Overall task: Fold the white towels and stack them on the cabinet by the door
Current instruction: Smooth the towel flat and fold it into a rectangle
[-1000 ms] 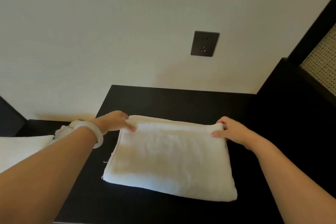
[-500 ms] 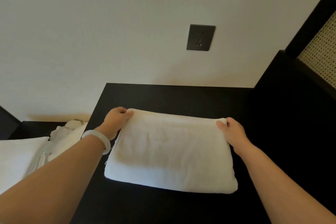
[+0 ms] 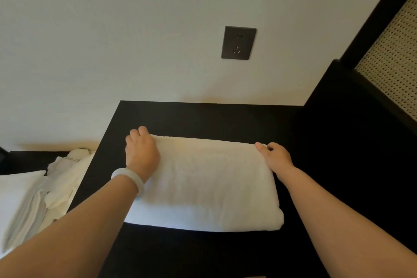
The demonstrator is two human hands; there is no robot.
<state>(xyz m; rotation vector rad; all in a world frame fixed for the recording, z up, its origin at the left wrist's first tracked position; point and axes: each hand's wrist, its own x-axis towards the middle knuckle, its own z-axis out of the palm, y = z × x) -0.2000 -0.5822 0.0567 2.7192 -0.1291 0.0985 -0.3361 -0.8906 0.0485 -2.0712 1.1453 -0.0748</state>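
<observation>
A folded white towel (image 3: 209, 185) lies flat on the black cabinet top (image 3: 203, 119). My left hand (image 3: 141, 151), with a white bangle on the wrist, rests on the towel's far left corner, fingers curled over the far edge. My right hand (image 3: 275, 157) holds the far right corner, thumb on top and fingers tucked behind the edge. Both forearms reach in from the bottom of the view. A heap of unfolded white towels (image 3: 65, 178) lies to the left, below the cabinet's edge.
A white pillow (image 3: 15, 189) lies at the far left beside the heap. A dark wall socket (image 3: 238, 43) sits on the pale wall above the cabinet. A taller black unit with a woven panel (image 3: 392, 56) stands at the right.
My hands have pushed the folded towel a little farther back on the cabinet. My left hand has moved from the edge onto the towel's top corner. More of the towel heap shows at the left.
</observation>
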